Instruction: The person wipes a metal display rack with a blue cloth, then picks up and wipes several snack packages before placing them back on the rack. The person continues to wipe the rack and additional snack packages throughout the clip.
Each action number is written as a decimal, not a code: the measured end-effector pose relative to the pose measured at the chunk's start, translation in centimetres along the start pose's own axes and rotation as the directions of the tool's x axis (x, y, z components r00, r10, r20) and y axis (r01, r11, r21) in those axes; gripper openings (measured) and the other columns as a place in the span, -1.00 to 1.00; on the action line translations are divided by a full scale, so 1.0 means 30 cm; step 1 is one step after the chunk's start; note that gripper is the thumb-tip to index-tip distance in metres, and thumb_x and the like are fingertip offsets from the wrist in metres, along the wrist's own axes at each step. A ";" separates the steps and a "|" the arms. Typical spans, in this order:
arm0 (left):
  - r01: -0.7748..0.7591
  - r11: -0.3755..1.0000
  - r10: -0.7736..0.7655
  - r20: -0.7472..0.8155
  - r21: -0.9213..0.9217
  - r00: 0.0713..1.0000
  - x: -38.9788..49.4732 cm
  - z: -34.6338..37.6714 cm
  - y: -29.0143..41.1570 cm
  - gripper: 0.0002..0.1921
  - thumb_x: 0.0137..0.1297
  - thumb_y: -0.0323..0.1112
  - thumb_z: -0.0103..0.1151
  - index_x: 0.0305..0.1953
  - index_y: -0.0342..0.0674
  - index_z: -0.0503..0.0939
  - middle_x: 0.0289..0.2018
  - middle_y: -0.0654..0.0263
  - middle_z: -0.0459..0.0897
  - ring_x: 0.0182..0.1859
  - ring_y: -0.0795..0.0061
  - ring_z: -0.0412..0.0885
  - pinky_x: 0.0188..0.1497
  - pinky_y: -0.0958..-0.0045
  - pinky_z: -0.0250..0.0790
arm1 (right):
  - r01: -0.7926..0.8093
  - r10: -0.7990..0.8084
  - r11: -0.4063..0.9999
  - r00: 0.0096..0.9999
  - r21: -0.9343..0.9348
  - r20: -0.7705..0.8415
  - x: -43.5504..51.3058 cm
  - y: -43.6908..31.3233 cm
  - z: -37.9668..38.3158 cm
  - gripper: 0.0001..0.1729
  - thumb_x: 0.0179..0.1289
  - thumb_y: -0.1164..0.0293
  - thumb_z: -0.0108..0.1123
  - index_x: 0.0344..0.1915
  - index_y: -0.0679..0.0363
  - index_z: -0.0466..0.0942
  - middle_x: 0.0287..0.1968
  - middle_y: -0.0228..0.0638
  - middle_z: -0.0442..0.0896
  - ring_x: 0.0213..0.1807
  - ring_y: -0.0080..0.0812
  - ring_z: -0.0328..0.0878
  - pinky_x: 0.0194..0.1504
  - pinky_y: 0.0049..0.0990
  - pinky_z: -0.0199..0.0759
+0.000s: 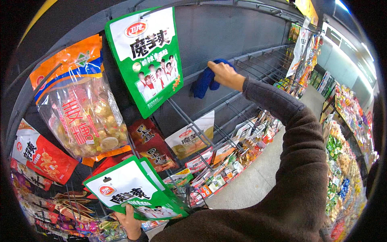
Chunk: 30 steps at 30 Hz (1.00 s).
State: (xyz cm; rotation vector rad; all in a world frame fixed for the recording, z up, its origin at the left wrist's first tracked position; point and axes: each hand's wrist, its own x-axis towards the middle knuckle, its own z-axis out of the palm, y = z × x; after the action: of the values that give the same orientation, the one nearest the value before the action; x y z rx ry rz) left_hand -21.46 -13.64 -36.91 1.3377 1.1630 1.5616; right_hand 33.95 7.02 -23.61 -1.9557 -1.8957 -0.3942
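My right hand (225,75) grips a dark blue cloth (205,81) against the dark back panel (208,33) of a shop display rack. Part of the cloth bunches above my fingers, and the rest hangs below them. Low in the view, my left hand (130,222) holds green and white snack pouches (133,187), at least two stacked together, with the thumb across the front one. A matching green and white pouch (148,60) hangs on the rack, left of my right hand. Bare wire hooks (257,66) stick out to the right of the cloth.
A clear bag of wrapped candies (87,115) with an orange top hangs at left. Below are red snack pouches (48,157) and a white and gold pouch (193,136). Packets fill lower shelves (223,172). Across the grey aisle floor (248,181) stands another snack display (341,169).
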 end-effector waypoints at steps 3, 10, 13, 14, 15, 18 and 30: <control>-0.100 0.958 0.093 0.038 0.268 0.995 -0.004 -0.068 -0.101 -0.69 0.42 -0.25 0.14 0.02 -0.33 0.41 -0.08 0.26 0.49 -0.08 0.45 0.46 0.03 0.34 0.33 | 0.003 -0.006 0.998 0.999 0.067 0.051 -0.001 -0.058 0.014 -0.51 0.19 0.51 0.09 0.17 0.14 0.38 -0.16 0.16 0.65 -0.11 0.22 0.62 -0.13 0.02 0.53; 0.007 1.000 -0.007 0.019 -0.004 1.000 -0.008 0.014 0.024 -0.66 0.43 -0.27 0.12 0.07 -0.37 0.41 -0.03 0.22 0.48 -0.03 0.42 0.44 0.11 0.33 0.28 | 0.177 -0.186 0.955 0.982 0.240 0.016 0.143 0.107 -0.174 -0.52 0.13 0.43 0.17 0.12 0.11 0.52 0.06 -0.03 0.64 0.08 0.09 0.58 0.12 -0.14 0.46; 0.098 0.984 -0.098 0.008 -0.149 0.995 -0.028 -0.007 0.024 -0.65 0.41 -0.26 0.14 0.06 -0.38 0.42 -0.04 0.22 0.47 -0.05 0.44 0.44 0.06 0.35 0.30 | 0.153 -0.112 0.945 0.981 0.287 -0.156 0.231 0.223 -0.304 -0.69 0.18 0.44 0.11 -0.04 0.17 0.55 -0.10 0.00 0.67 -0.02 0.13 0.60 -0.03 -0.18 0.53; 0.078 0.990 -0.084 -0.048 -0.117 0.995 -0.043 -0.015 0.025 -0.66 0.40 -0.26 0.15 0.05 -0.37 0.42 -0.06 0.23 0.48 -0.07 0.44 0.44 0.03 0.36 0.31 | 0.180 -0.138 0.962 0.969 0.205 -0.204 0.245 0.240 -0.296 -0.75 0.22 0.42 0.09 -0.09 0.21 0.54 -0.14 0.03 0.65 -0.05 0.14 0.59 -0.04 -0.15 0.52; 0.055 0.992 -0.062 -0.059 -0.112 0.996 -0.031 0.000 0.009 -0.66 0.39 -0.27 0.16 0.03 -0.36 0.43 -0.08 0.24 0.49 -0.09 0.45 0.45 0.01 0.37 0.31 | 0.089 -0.084 0.996 0.975 0.015 -0.206 0.255 0.402 -0.268 -0.72 0.26 0.41 0.06 -0.04 0.19 0.53 -0.10 0.02 0.66 -0.03 0.16 0.59 0.00 -0.06 0.49; 0.006 0.991 -0.023 -0.125 -0.133 0.992 -0.028 0.037 0.009 -0.69 0.37 -0.28 0.18 -0.01 -0.34 0.43 -0.15 0.26 0.49 -0.16 0.47 0.45 -0.07 0.39 0.32 | -0.082 0.047 0.991 0.954 -0.106 -0.298 0.188 0.605 -0.045 -0.65 0.26 0.47 0.00 0.05 0.15 0.51 -0.02 0.10 0.63 0.08 0.23 0.54 0.10 0.07 0.41; 0.020 1.000 -0.019 0.037 -0.014 0.999 -0.018 -0.021 -0.046 -0.73 0.47 -0.36 0.06 0.10 -0.28 0.37 -0.04 0.23 0.50 -0.01 0.39 0.49 0.09 0.31 0.35 | 0.105 -0.131 0.934 0.990 0.343 0.053 0.108 0.086 -0.012 -0.50 0.12 0.55 0.08 0.13 0.19 0.49 0.04 0.03 0.64 0.13 0.12 0.54 0.13 -0.14 0.44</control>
State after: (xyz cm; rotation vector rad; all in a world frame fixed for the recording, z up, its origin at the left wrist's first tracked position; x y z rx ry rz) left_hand -22.00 -13.85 -38.41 1.3367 1.1374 1.5225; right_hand 36.68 9.69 -22.00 -1.6561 -1.9802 -0.0189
